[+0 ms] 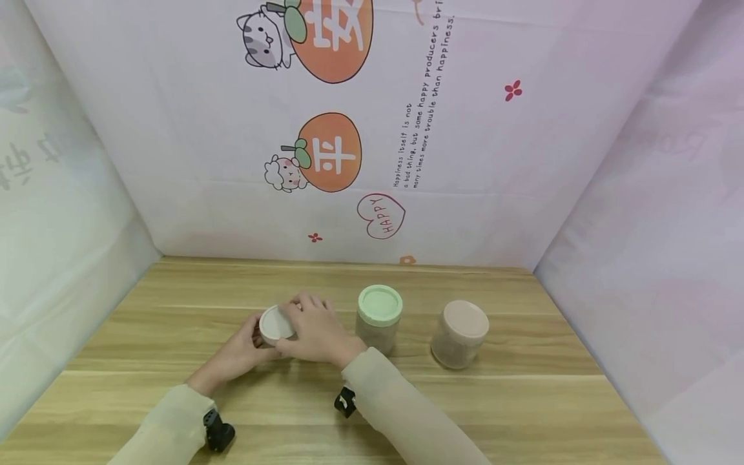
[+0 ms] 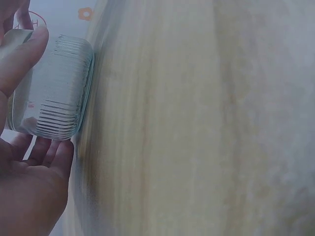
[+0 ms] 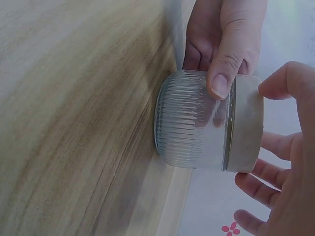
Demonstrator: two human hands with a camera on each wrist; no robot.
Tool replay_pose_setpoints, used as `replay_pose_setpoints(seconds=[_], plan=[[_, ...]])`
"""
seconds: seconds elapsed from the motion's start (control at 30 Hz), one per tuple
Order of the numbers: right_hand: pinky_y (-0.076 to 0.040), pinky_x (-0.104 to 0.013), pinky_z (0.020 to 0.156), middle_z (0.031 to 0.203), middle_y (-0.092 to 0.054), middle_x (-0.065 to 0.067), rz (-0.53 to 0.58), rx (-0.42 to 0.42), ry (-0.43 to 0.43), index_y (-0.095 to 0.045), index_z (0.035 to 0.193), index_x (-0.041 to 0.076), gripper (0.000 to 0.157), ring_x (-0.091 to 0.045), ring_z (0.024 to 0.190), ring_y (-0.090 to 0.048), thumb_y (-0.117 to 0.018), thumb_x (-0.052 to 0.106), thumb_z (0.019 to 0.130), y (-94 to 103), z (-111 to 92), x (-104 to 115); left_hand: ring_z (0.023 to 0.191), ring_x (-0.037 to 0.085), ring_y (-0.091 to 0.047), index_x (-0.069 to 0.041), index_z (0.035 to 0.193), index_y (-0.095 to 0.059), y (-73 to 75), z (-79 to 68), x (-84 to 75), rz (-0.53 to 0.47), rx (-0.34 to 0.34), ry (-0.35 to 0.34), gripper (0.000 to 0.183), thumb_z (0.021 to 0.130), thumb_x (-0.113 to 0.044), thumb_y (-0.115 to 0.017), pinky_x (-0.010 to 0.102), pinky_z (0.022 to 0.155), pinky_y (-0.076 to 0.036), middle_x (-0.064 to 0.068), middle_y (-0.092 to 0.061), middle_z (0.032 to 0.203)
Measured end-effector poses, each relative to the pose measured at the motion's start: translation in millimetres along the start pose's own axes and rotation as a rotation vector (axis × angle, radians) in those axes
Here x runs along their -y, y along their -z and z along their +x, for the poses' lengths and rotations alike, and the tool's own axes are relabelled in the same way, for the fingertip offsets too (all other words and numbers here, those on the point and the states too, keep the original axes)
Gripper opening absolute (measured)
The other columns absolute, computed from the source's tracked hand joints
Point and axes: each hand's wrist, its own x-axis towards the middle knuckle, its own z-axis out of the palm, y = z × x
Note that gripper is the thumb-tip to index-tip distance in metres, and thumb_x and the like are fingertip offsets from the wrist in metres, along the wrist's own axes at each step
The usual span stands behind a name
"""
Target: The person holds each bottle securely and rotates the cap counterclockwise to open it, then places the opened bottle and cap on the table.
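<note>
Table (image 1: 511, 413): wood-grained, printed cloth (image 1: 465, 142) behind
Jar (image 3: 182, 125): mostly hidden in head view
Left hand (image 1: 239, 354): gripping this jar
Right hand (image 1: 318, 332): gripping pale lid (image 3: 247, 128)

"What sort of place are we seeing?"

"We are seeing a small tabletop booth, apparently a recording nook. White cloth (image 1: 523, 181) is hanging behind the table (image 1: 523, 420) and along both sides, walling it in."

"And what is making us think of recording?"

"The wrist cameras (image 1: 217, 431) are showing at both sleeves (image 1: 401, 407)."

"Are we calling it a home or a kitchen? We are noticing lidded jars (image 1: 379, 320), and the cloth is carrying cartoon fruit (image 1: 332, 152), a cat (image 1: 264, 42) and a heart (image 1: 381, 216) reading 'HAPPY'."

"Those are looking homely, but the cloth is hiding the room around, so we are leaving that unsettled."
</note>
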Motion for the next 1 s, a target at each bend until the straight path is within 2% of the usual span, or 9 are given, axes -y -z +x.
replay_pose_setpoints(seconds=[0.3, 0.5, 0.73, 0.87, 1.0], plan=[[-0.032, -0.041, 0.097, 0.132, -0.042, -0.005, 0.054, 0.019, 0.059, -0.044, 0.134, 0.019, 0.061, -0.019, 0.118, -0.037, -0.048, 0.047, 0.079, 0.9, 1.5, -2.1, 0.122, 0.032, -0.037, -0.008, 0.137, -0.023, -0.4, 1.6, -2.1, -0.011, 0.004, 0.009, 0.085, 0.075, -0.035, -0.074, 0.048, 0.099, -0.033, 0.015, -0.034, 0.134], [-0.034, -0.036, 0.097, 0.135, -0.04, -0.003, 0.077, 0.036, 0.089, -0.041, 0.136, 0.018, 0.056, -0.017, 0.121, -0.035, -0.051, 0.035, 0.083, -1.8, 4.3, -2.3, 0.124, 0.033, -0.035, -0.008, 0.136, -0.024, -0.4, 1.9, 0.5, -0.018, 0.02, 0.004, 0.084, 0.075, -0.035, -0.074, 0.05, 0.101, -0.029, 0.014, -0.033, 0.135], [-0.02, -0.04, 0.107, 0.145, -0.03, 0.003, 0.145, 0.102, 0.062, -0.032, 0.141, 0.022, 0.058, -0.018, 0.133, -0.022, -0.049, 0.025, 0.086, -6.6, 7.7, -1.2, 0.125, 0.031, -0.035, -0.011, 0.137, -0.022, -0.8, 1.7, 2.1, -0.021, 0.025, -0.002, 0.087, 0.074, -0.036, -0.076, 0.05, 0.101, -0.029, 0.012, -0.032, 0.136], [-0.018, -0.042, 0.107, 0.146, -0.026, 0.004, 0.133, 0.098, 0.085, -0.032, 0.142, 0.02, 0.06, -0.017, 0.135, -0.016, -0.052, 0.031, 0.086, -7.2, 7.8, -2.5, 0.125, 0.032, -0.035, -0.01, 0.139, -0.019, -0.2, 1.3, 1.1, -0.023, 0.023, 0.008, 0.09, 0.074, -0.037, -0.075, 0.05, 0.1, -0.03, 0.014, -0.031, 0.137], [-0.022, -0.045, 0.106, 0.148, -0.022, 0.002, 0.1, 0.067, 0.1, -0.034, 0.141, 0.02, 0.063, -0.018, 0.135, -0.015, -0.05, 0.045, 0.085, -8.0, 5.7, -3.4, 0.125, 0.036, -0.033, -0.004, 0.142, -0.013, 0.9, 0.7, 1.3, -0.016, 0.036, -0.024, 0.09, 0.079, -0.033, -0.071, 0.049, 0.1, -0.031, 0.02, -0.029, 0.138]])
